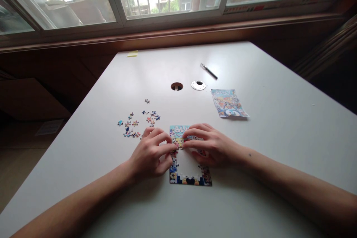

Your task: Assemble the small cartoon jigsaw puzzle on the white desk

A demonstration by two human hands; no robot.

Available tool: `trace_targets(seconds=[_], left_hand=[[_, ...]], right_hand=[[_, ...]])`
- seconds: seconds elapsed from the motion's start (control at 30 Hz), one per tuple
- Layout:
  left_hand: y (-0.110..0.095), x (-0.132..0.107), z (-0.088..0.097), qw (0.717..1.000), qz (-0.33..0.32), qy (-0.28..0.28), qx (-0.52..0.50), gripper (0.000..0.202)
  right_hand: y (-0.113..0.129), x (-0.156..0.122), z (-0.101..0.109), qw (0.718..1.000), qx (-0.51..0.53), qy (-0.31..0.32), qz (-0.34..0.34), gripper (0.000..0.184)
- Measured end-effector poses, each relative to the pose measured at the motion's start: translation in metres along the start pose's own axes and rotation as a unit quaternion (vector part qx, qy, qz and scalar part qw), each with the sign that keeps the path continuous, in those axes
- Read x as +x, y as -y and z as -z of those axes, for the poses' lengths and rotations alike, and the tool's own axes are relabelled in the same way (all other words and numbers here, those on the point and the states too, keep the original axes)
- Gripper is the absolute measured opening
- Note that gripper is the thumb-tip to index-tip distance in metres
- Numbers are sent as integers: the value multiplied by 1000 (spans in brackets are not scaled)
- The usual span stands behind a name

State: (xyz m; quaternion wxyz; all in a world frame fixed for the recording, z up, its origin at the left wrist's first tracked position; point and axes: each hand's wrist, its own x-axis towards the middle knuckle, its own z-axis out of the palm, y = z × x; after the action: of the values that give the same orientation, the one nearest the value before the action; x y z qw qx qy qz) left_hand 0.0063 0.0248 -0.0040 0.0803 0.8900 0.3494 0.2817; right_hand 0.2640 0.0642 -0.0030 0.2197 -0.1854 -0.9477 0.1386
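Note:
A partly assembled jigsaw puzzle [190,181] lies flat in front of me. Its border is joined around a bare white middle, and its top carries pale blue pieces with lettering. My left hand [153,151] is at the puzzle's left side, fingers bent and apart, index fingertip touching the pieces near the upper middle. From the right, my right hand [209,143] reaches over the puzzle with fingers spread, its fingertips on a yellow and red area [178,142]. No piece shows pinched in either hand. My right hand hides much of the puzzle's upper right.
Loose jigsaw pieces [135,123] lie scattered left of the puzzle. A creased picture sheet [228,103] lies to the right, with a pen [209,71] beyond it. Farther back are a round table hole [176,86], its metal cover [198,85] and a yellow sticky note [132,54].

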Motion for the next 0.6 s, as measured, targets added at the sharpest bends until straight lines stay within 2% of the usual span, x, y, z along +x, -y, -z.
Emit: trace_targets(seconds=[0.2,0.4,0.6], left_hand=[[-1,2,1,1000,-4,15,17,25],[0,3,0,998,-39,21,41,23],[-2,3,1,997,-31,44,49,25]], right_hand=[[-1,-1,-1,1000,-2,-1,10,30],[-1,-1,0,1000,-7,14,6,33],[-2,-1,0,1000,-7,11,13,35]])
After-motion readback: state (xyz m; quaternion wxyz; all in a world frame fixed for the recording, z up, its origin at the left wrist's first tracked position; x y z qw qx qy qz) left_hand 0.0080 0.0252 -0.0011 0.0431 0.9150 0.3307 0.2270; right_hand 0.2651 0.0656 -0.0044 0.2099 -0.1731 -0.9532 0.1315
